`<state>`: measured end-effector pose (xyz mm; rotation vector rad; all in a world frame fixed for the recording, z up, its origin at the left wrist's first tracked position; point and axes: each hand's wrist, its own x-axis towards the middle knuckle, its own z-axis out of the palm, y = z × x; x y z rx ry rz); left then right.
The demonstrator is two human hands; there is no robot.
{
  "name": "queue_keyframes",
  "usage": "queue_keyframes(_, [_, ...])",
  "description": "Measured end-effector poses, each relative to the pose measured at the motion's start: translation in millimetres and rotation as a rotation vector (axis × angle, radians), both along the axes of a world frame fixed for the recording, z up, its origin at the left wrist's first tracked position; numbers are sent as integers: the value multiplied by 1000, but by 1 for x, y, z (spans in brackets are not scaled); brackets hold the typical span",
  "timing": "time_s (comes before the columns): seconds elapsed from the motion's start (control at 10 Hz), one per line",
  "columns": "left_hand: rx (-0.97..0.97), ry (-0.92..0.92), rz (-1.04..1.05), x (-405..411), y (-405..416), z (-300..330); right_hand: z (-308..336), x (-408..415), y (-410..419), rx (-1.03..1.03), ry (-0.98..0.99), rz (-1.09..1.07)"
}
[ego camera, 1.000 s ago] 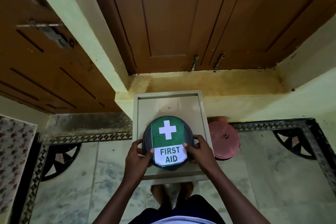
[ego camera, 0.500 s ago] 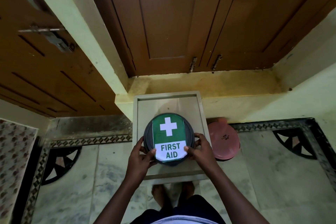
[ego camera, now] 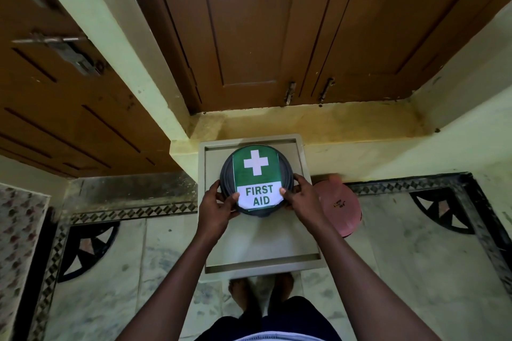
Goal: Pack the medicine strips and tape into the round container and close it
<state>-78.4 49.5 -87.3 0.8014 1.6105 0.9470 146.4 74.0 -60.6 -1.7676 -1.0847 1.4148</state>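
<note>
A round dark grey container (ego camera: 256,171) with a green and white FIRST AID label on its lid sits toward the far end of a beige tray-like stool top (ego camera: 302,235). Its lid is on. My left hand (ego camera: 217,209) grips the container's near-left side, thumb on the label's white part. My right hand (ego camera: 303,202) grips the near-right side, thumb on the label too. No medicine strips or tape are visible; the container's inside is hidden.
A pink round lid or bowl (ego camera: 339,206) lies on the floor right of the stool. Brown wooden doors (ego camera: 249,28) and a yellow step (ego camera: 304,119) stand just behind. My bare feet (ego camera: 260,289) are under the stool's near edge, on the tiled floor.
Both hands have moved the closed container away from me, from the tray's middle toward its far end. The grip on both sides is unchanged.
</note>
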Motion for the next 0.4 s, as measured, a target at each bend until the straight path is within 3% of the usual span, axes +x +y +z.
queue_keyframes(0.2, [-42, 87, 11, 0, 0, 4, -4, 1, -7, 60, -126, 35])
queue_keyframes(0.3, [6, 356, 19, 0, -5, 14, -9, 3, -14, 79, -282, 0])
queue_keyframes(0.4, [151, 474, 97, 5, -12, 36, -7, 3, -18, 169, -357, -131])
